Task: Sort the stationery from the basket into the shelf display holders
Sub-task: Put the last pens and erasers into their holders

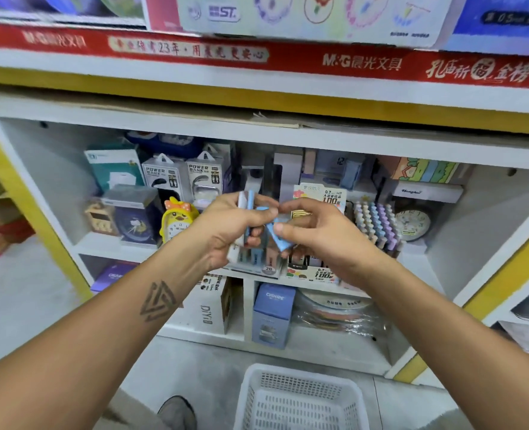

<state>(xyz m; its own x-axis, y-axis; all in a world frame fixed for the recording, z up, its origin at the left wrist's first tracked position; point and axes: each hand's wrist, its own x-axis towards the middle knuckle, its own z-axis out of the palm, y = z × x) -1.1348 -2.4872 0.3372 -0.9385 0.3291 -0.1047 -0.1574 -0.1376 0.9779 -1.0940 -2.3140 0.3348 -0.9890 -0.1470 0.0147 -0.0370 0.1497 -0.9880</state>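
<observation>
My left hand [232, 231] is closed around a small bunch of flat stationery pieces [247, 200], white and light blue, whose tops stick up above my fingers. My right hand [316, 231] pinches one light blue piece [278, 235] between thumb and fingers, right beside the bunch. Both hands hover in front of the middle shelf, just above a display holder [257, 263] with blue and pink pieces and a "2B" label. The white plastic basket [300, 398] stands on the floor below; what I can see of its inside holds nothing.
To the right of the holder stand a lead refill display box [320, 197] and a tiered rack of pastel pens [378, 225], then a round clock [412, 223]. A yellow duck clock [176, 220] and power bank boxes [184, 178] sit left. My shoe [177, 412] is beside the basket.
</observation>
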